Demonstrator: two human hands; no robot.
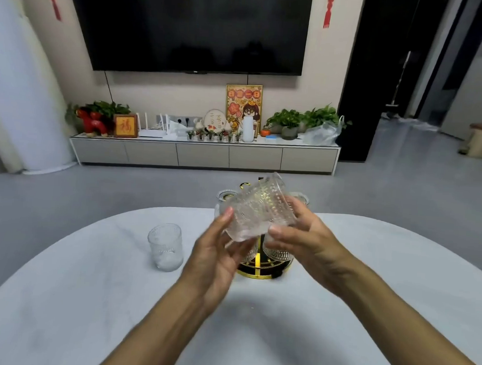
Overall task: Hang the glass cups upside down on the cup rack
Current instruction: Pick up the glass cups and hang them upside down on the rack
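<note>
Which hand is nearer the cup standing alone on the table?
Left. The left hand is just right of the lone cup; the right hand lies farther right, beyond the held cup.

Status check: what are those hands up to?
Both hands holding tilted glass cup above rack. One cup waiting upright. Nothing blocking.

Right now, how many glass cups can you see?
At least 5: one held by both hands, one upright on the table at left, one hung low on the rack, two rims behind. Others may be hidden.
</note>
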